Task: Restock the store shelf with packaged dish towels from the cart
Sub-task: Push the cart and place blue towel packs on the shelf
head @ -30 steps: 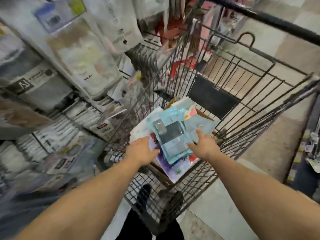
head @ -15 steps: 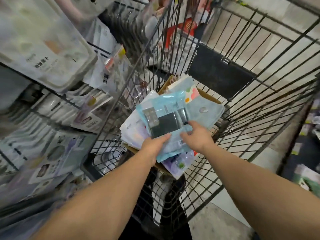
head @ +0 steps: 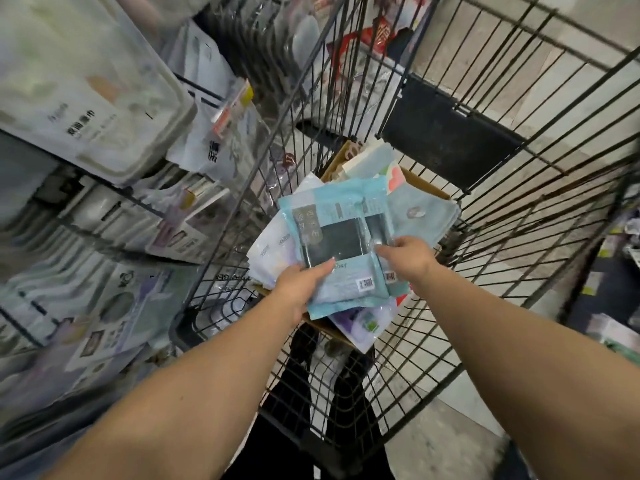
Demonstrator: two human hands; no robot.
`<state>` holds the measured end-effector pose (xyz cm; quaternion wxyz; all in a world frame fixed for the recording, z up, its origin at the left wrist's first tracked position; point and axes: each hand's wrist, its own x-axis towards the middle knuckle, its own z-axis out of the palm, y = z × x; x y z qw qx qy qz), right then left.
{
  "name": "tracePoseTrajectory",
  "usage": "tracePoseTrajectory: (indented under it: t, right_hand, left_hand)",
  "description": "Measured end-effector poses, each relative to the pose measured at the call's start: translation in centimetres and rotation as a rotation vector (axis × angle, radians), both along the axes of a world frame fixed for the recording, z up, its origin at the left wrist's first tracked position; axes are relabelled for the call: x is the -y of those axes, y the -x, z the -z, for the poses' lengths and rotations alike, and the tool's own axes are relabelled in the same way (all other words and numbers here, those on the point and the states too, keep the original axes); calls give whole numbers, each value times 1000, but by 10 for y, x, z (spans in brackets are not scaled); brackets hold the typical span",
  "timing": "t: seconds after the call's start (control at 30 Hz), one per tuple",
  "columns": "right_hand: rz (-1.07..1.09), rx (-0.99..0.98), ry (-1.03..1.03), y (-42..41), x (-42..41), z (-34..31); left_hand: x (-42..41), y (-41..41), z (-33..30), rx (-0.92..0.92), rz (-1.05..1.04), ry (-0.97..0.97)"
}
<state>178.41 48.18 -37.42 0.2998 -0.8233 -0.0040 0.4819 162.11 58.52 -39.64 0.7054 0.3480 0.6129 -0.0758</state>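
1. Top dish towel package: light blue wrapper, dark charcoal towel showing through, white barcode label.
2. Package beneath it: lilac and white with a green patch.
3. Folded towel at right: pale blue.
4. Wire cart: black bars, black panel.
5. Shelf packages: white and grey, orange tag.
6. Floor: beige tiles.

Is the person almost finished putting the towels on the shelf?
Not nearly. The shelf on the left already holds many packs, though who put them there can't be told. Right now the left hand and right hand both grip light blue towel packs above the cart, not yet at the shelf. More packs sit in the cardboard box underneath, so plenty is left.
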Motion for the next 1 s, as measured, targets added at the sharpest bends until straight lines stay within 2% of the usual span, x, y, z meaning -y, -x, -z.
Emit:
tracePoseTrajectory:
  t: [0.2, 0.37, 0.6, 0.73, 1.0]
  right_hand:
    - [203, -261, -156, 10, 11, -24]
    - [422, -316, -311, 13, 42, -59]
    - [796, -48, -466, 22, 125, -121]
    - [965, 126, -485, 41, 189, -153]
    - [1237, 398, -523, 123, 348, -192]
  left_hand:
    - [-15, -2, -20, 29, 122, -21]
    - [-18, -28, -51, 130, 289, -76]
    - [21, -100, -93, 371, 590, -116]
    - [90, -110, -160, 480, 713, -44]
    - [253, -87, -207, 625, 1064, 14]
